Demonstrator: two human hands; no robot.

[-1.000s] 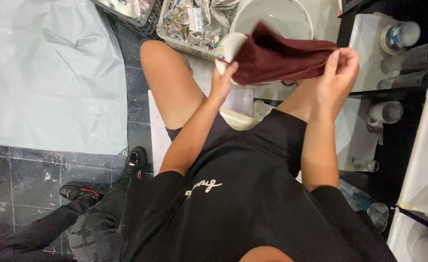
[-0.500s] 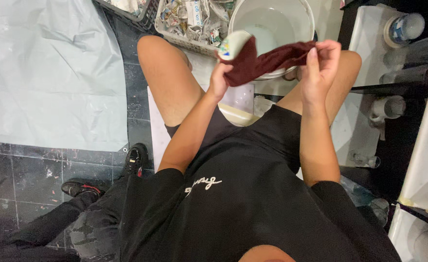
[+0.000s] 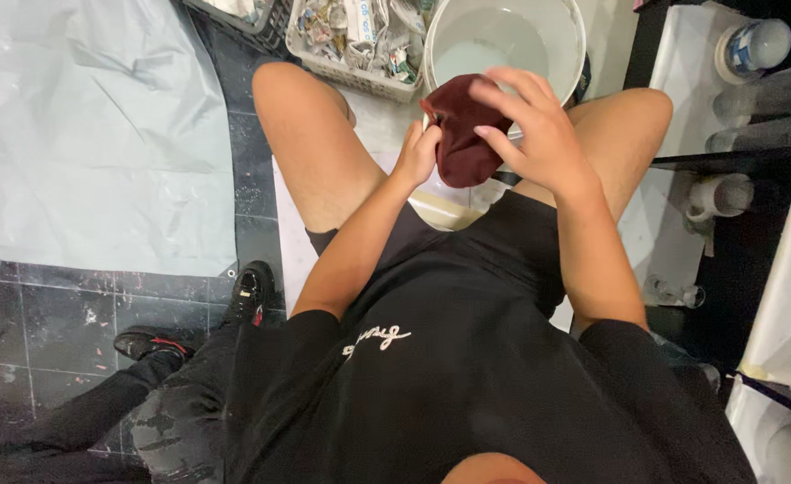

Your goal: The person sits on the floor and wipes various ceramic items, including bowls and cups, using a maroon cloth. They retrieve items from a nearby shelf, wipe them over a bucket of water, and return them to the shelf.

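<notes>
So the person's sitting down, looking straight at their own lap, knees apart. Both hands are up in front working a dark maroon cloth (image 3: 461, 134). The left hand (image 3: 416, 154) is curled in tight, pinching the cloth's left edge between thumb and fingers. The right hand (image 3: 536, 125) has its fingers spread and draped over the top and right side of the cloth, pressing on it, so the cloth's bunched up between the two hands. Can't tell if there's something wrapped inside it, it's all covered.

The cloth sits right over the near rim of a big white bucket (image 3: 564, 27) with pale water in it, between the knees. Just left of the bucket there's a white basket (image 3: 324, 59) stuffed with crumpled paper tubes and scraps. A grey plastic sheet (image 3: 82, 134) covers the dark tiled floor on the left. Someone else's black shoes (image 3: 250, 291) and dark trouser legs are down at the lower left.
</notes>
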